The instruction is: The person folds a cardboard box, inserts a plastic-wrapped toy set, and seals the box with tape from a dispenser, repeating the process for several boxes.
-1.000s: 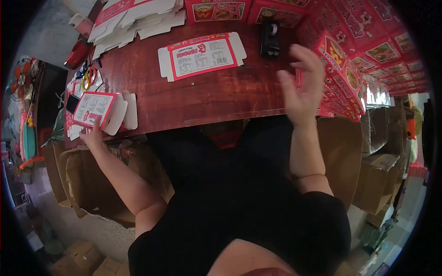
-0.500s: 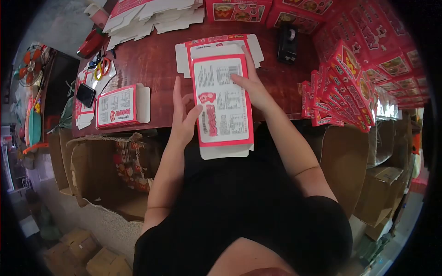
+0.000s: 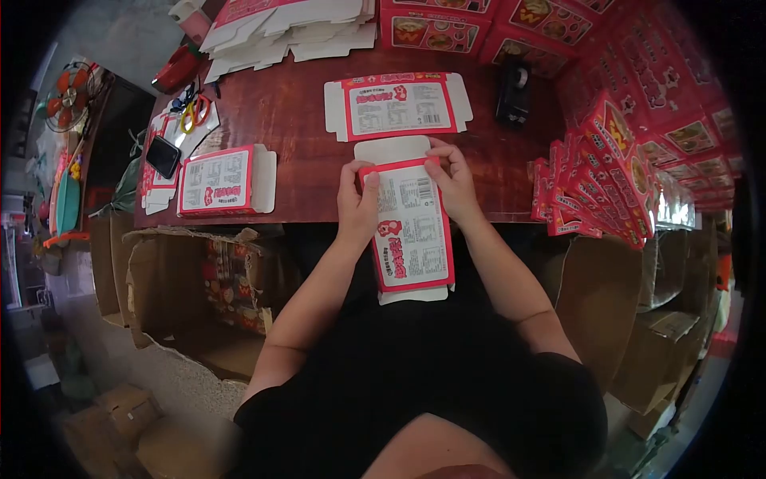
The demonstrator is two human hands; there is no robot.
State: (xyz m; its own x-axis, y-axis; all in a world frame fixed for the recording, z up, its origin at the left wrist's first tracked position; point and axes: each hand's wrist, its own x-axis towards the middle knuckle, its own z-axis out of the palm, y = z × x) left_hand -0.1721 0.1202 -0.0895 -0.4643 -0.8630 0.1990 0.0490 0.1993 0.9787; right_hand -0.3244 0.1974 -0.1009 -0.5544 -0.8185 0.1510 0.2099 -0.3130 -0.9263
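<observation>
Upright in front of me, over the table's near edge, is a pink and white carton (image 3: 411,227) with printed panels. Its white end flap stands out at the far end, and another shows at the near end. My left hand (image 3: 358,203) grips its upper left corner, thumb on the printed face. On the upper right corner, my right hand (image 3: 456,184) has its thumb on the face and fingers bent around the edge. Beyond them a flattened carton (image 3: 397,108) lies on the red table (image 3: 295,144). The undersides of the held carton are hidden.
At left lie another carton (image 3: 217,185), a phone (image 3: 163,156) and scissors (image 3: 196,114). Flat cartons (image 3: 291,28) are stacked at the back. A tape dispenser (image 3: 513,92) and leaning pink packs (image 3: 594,184) are at right. Below the table's left edge stands an open cardboard box (image 3: 183,295).
The held carton has moved down toward my body, off the flattened carton. My left hand has closed on its upper left corner, and my right hand has shifted to the upper right corner.
</observation>
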